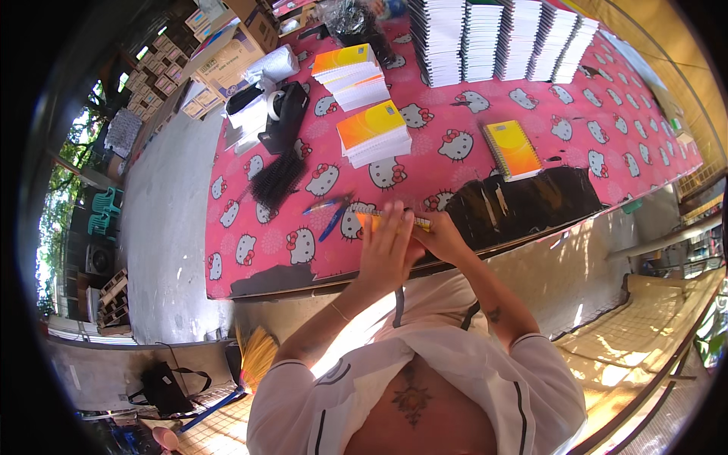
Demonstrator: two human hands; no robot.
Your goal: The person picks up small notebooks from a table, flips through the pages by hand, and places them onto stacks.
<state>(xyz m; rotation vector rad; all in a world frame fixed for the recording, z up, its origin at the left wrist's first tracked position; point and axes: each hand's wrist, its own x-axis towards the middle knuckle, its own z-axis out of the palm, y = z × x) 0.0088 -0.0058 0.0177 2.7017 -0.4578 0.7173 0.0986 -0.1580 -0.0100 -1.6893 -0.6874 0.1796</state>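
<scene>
At the table's near edge I have a small spiral notebook (371, 221) with an orange cover, mostly hidden under my hands. My left hand (385, 246) lies over it with fingers stretched out flat. The fingers of my right hand (440, 240) are closed at its right end, by the coil. Just left of the notebook lie pliers with blue handles (331, 221). A bundle of black plastic coils (277, 179) rests farther left. Beyond my hands sits a stack of unbound yellow-orange notebooks (373, 130), and a bound yellow-orange notebook (513, 150) lies to the right.
Tall stacks of spiral notebooks (438, 42) stand at the back of the pink patterned table (432, 144). Another unbound stack (347, 72) and a black tape dispenser (284, 117) are at the back left. The tablecloth is torn over a dark patch (531, 205). A broom (254, 356) stands below left.
</scene>
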